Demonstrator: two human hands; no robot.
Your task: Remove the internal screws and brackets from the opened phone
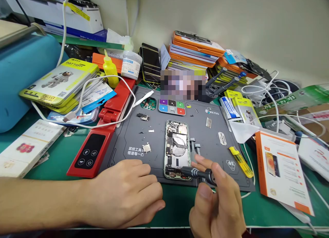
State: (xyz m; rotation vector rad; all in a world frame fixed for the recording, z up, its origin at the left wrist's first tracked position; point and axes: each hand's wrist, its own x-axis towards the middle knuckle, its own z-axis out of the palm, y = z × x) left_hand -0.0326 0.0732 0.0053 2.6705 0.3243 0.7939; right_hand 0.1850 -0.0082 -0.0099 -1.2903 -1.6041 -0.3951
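Note:
My left hand (128, 193) is closed in a loose fist at the mat's front edge, left of the opened phone (177, 150). Its palm side is hidden, and no tool sticks out of it. Between the bent fingers and thumb of my right hand (223, 203) is a dark screwdriver (197, 173). It lies nearly level, pointing left over the phone's lower end; whether its tip touches is unclear. The phone lies flat, its inner parts showing, on a grey repair mat (159, 135). A small metal bracket (146, 147) and a camera-like part (143, 117) lie left of it.
A coloured screw tray (171, 107) sits behind the phone. To the left stand a red tool with buttons (89, 152), a white cable and battery boxes (61, 80). A yellow blade-like tool (241, 162) and an orange-edged box (282, 169) lie right. Stacked cases (195, 47) line the wall.

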